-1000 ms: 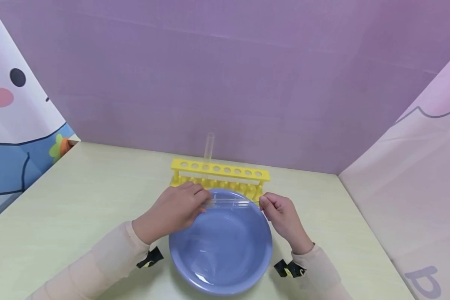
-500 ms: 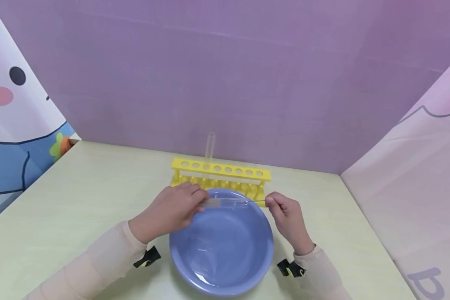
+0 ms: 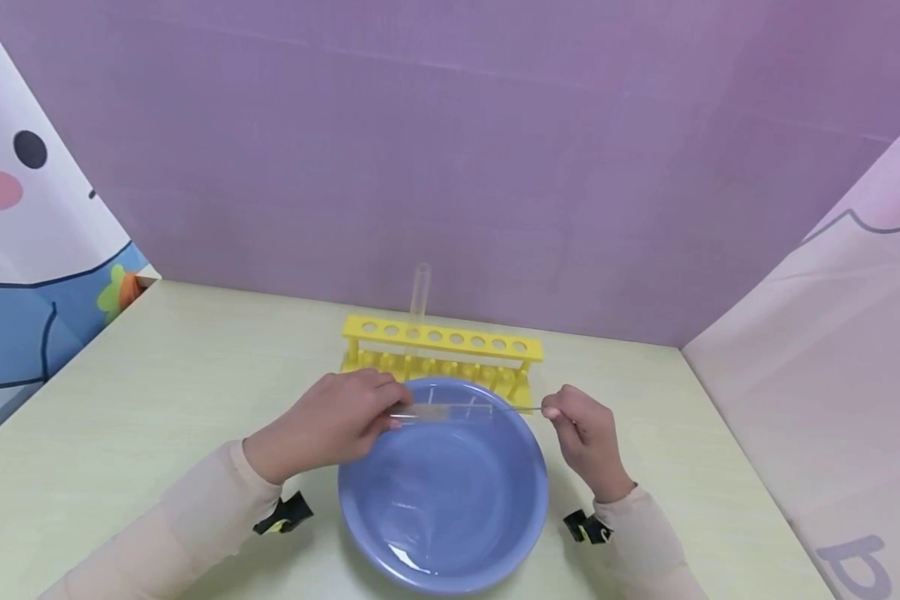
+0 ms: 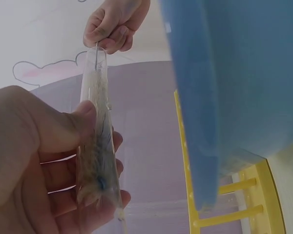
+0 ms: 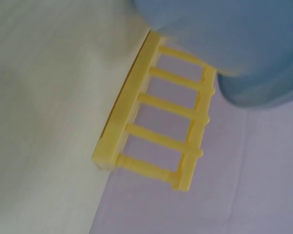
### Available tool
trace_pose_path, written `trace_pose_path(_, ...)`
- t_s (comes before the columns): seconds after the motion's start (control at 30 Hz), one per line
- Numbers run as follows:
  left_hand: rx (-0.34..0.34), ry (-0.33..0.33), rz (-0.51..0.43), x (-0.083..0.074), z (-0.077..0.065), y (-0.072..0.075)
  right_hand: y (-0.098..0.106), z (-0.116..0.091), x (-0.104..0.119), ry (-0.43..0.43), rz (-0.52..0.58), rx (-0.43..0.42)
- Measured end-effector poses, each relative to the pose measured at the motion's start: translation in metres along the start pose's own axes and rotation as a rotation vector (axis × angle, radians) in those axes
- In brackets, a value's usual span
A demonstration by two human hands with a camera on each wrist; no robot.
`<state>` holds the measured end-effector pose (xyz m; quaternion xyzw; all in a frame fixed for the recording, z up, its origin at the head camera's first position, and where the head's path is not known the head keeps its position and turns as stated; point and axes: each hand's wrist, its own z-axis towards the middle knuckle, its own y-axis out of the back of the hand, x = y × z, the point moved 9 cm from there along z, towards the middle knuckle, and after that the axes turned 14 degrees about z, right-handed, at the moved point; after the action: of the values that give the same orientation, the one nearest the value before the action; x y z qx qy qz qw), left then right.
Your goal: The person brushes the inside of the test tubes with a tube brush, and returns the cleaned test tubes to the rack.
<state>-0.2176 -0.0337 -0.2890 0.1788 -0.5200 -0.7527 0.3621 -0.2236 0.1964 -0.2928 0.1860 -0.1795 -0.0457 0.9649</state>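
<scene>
My left hand (image 3: 337, 421) grips a clear test tube (image 3: 468, 411), held level over the far part of a blue basin (image 3: 442, 500). In the left wrist view, a bristled tube brush (image 4: 95, 156) with a blue spot near its end sits inside the tube, and the left thumb and fingers wrap the glass. The brush's thin wire handle (image 3: 521, 409) comes out of the tube's mouth. My right hand (image 3: 588, 437) pinches that wire's end, just right of the basin's rim. The right wrist view shows almost nothing of the right hand.
Behind the basin stands a yellow test tube rack (image 3: 476, 342) with a row of holes. One clear test tube (image 3: 419, 296) sticks up from it. A purple backdrop (image 3: 450, 167) rises at the table's (image 3: 217, 358) far edge.
The right hand has moved to the right, and more of the brush wire shows outside the tube. The left hand and the tube have shifted slightly left.
</scene>
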Motion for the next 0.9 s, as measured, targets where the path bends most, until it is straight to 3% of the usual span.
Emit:
trace_pose_path(0.13,0.019,-0.008,-0.028,0.001,-0.001,-0.002,0.003,-0.002,0.001,0.058,0.003,-0.008)
trace_pose_path(0.57,0.034,-0.027,-0.07,0.007,-0.002,-0.004,0.012,-0.004,-0.001,0.105,0.028,-0.069)
trace_pose_path(0.9,0.078,0.006,-0.078,0.013,-0.005,-0.007,0.017,-0.005,-0.001,0.122,-0.025,-0.098)
